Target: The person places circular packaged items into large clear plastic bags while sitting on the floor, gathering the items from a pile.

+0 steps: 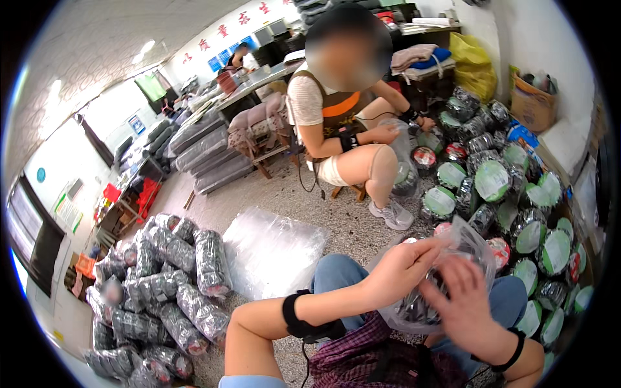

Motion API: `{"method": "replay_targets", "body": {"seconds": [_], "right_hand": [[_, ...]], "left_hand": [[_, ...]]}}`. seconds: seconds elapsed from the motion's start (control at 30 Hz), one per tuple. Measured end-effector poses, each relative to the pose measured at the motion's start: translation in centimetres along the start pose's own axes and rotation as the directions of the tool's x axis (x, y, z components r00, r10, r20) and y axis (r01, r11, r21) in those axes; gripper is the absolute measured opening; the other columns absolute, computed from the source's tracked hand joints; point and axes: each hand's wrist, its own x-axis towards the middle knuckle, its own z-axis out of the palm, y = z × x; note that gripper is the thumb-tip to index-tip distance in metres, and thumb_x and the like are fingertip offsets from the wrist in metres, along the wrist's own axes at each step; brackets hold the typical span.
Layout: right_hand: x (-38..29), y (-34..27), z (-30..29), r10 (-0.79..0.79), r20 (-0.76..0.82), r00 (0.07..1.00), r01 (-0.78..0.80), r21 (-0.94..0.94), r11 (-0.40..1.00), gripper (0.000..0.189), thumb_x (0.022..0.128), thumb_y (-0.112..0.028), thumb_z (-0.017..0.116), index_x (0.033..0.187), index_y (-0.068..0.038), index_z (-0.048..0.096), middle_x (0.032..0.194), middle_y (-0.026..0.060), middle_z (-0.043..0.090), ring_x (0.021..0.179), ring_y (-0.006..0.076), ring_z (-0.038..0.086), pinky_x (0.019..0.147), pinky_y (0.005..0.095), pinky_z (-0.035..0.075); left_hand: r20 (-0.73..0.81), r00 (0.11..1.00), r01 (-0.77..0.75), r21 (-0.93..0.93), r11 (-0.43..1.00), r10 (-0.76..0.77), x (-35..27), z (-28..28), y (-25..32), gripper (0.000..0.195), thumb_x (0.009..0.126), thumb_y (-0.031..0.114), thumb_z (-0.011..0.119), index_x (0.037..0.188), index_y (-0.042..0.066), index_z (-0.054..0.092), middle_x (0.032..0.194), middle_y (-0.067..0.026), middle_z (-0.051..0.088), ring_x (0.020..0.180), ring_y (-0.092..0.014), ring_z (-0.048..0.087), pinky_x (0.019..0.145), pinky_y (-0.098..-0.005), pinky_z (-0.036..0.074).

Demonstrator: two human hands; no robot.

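A clear plastic bag (410, 317) with dark, shiny wrapped contents rests between my knees. My left hand (412, 262) pinches the bag's upper edge, its fingers together. Just to the right, my right hand (461, 291) is over the bag's mouth with its fingers spread and slightly blurred; whether it touches the plastic or the contents cannot be told. Beyond and to the right of the bag lies a large heap of round wrapped packs (492, 180), many with green and white labels, some with red ones.
A co-worker (335, 116) sits opposite on a low stool, holding another clear bag (400, 145). Flat plastic bags (274, 252) lie on the speckled floor. Left of them is a pile of filled, tube-shaped packs (165, 286). A yellow bag (470, 65) and a cardboard box (533, 102) stand by the wall.
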Motion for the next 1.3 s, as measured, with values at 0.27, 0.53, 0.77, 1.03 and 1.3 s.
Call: {"method": "replay_targets", "body": {"seconds": [0.27, 0.53, 0.77, 1.03, 1.3], "right_hand": [[-5.9, 1.0, 7.2, -0.184, 0.129, 0.975, 0.118, 0.404, 0.907, 0.026, 0.071, -0.023, 0.063, 0.096, -0.019, 0.064, 0.131, 0.0083, 0.047, 0.120, 0.0350, 0.038, 0.102, 0.0482, 0.025], [-9.9, 4.7, 0.3, 0.188, -0.250, 0.950, -0.201, -0.028, 0.979, 0.013, 0.082, -0.023, 0.054, 0.076, -0.012, 0.050, 0.124, 0.0156, 0.042, 0.123, 0.0411, 0.029, 0.099, 0.0526, 0.022], [-10.7, 3.2, -3.0, -0.032, -0.341, 0.939, -0.060, -0.254, 0.965, 0.017, 0.085, -0.032, 0.046, 0.082, -0.015, 0.045, 0.127, 0.0182, 0.034, 0.119, 0.0387, 0.029, 0.100, 0.0600, 0.021], [-10.3, 2.1, -1.1, 0.095, -0.331, 0.939, -0.052, 0.135, 0.989, 0.018, 0.076, -0.026, 0.057, 0.078, -0.011, 0.047, 0.101, 0.0135, 0.044, 0.092, 0.0314, 0.041, 0.083, 0.0486, 0.032], [-3.5, 3.3, -3.0, -0.178, -0.232, 0.956, 0.269, 0.458, 0.847, 0.035, 0.075, -0.035, 0.068, 0.080, -0.007, 0.047, 0.066, 0.0056, 0.040, 0.059, 0.0265, 0.045, 0.056, 0.0382, 0.038]], "left_hand": [[0.021, 0.909, 0.227, -0.862, 0.453, -0.416, -0.4, -2.3, 0.0, 0.036, 0.098, 0.017, 0.040, 0.133, 0.009, 0.040, 0.058, 0.0064, 0.031, 0.046, -0.004, 0.029, 0.043, -0.0186, 0.028], [0.155, 0.978, -0.154, 0.070, 0.986, 0.142, 0.1, -2.5, -0.7, 0.021, 0.088, 0.015, 0.054, 0.107, 0.010, 0.061, 0.075, -0.0025, 0.062, 0.063, -0.018, 0.059, 0.059, -0.0311, 0.047], [0.476, 0.829, -0.460, 0.281, 0.842, 0.294, 1.5, 1.1, 0.7, 0.030, 0.081, 0.024, 0.061, 0.111, 0.017, 0.061, 0.076, -0.0102, 0.064, 0.065, -0.029, 0.061, 0.057, -0.0396, 0.047], [0.512, 0.845, -0.429, 0.476, 0.768, 0.154, -0.2, 6.4, -4.6, 0.030, 0.071, 0.022, 0.064, 0.100, 0.015, 0.064, 0.066, -0.0086, 0.062, 0.064, -0.028, 0.063, 0.057, -0.0407, 0.047], [0.617, 0.787, -0.412, 0.533, 0.739, -0.007, -0.7, 7.3, -7.1, 0.030, 0.076, 0.019, 0.057, 0.106, 0.017, 0.061, 0.072, -0.0069, 0.063, 0.068, -0.027, 0.063, 0.053, -0.0397, 0.047]]}}
